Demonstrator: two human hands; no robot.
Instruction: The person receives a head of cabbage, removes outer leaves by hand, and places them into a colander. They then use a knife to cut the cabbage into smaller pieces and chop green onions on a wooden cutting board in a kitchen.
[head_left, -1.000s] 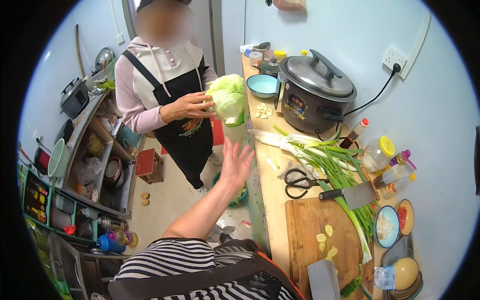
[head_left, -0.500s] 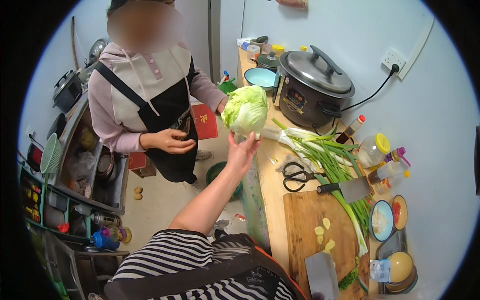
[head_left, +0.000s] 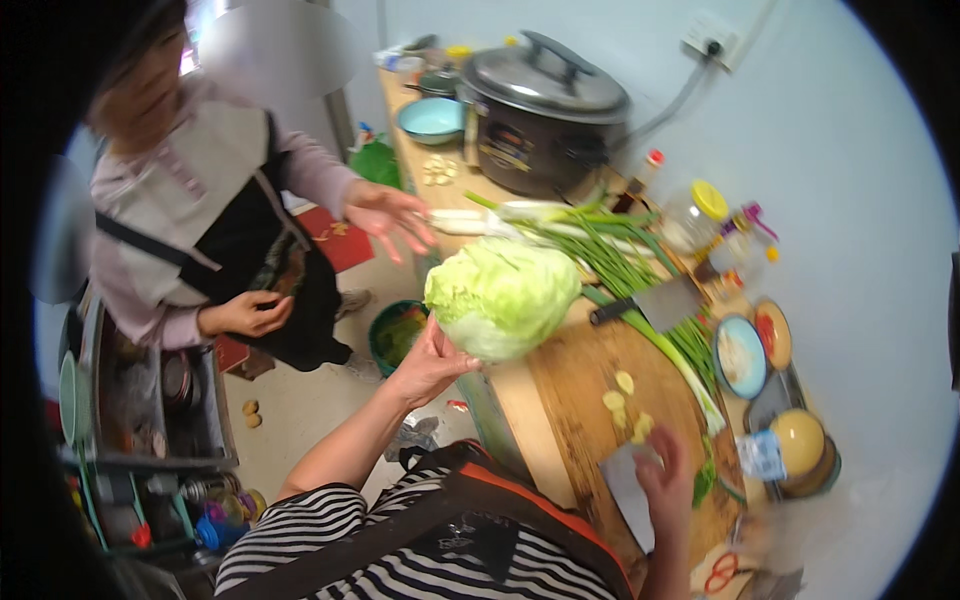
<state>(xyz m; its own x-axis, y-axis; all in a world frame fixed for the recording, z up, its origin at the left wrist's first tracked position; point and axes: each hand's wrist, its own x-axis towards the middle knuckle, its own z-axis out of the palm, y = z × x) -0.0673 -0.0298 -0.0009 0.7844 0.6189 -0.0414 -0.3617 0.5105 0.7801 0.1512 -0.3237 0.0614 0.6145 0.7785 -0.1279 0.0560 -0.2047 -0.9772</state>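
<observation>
My left hand (head_left: 430, 368) grips a pale green cabbage (head_left: 503, 297) from below, fingers wrapped round its near left side. The cabbage is held up in front of the cutting board's (head_left: 580, 385) far left corner. My right hand (head_left: 667, 475), blurred, hovers over the near part of the board with fingers loosely apart and nothing seen in them. Beneath it lies a wide metal blade (head_left: 625, 490), its handle hidden. Yellowish slices (head_left: 620, 400) lie close by on the board. Another person's hand (head_left: 392, 215), fingers spread, is just beyond the cabbage, not holding it.
Long scallions (head_left: 610, 260) and a black-handled cleaver (head_left: 660, 303) lie across the board's far side. Bowls (head_left: 740, 355) and bottles (head_left: 695, 218) line the wall. A large cooker (head_left: 545, 115) stands at the back. The co-worker (head_left: 215, 215) stands at left, a green tub (head_left: 400, 335) on the floor nearby.
The cabbage has come nearer and over the counter in my left hand, and the co-worker's hand has let go of it. My right hand has come into view above the board; the view has turned right.
</observation>
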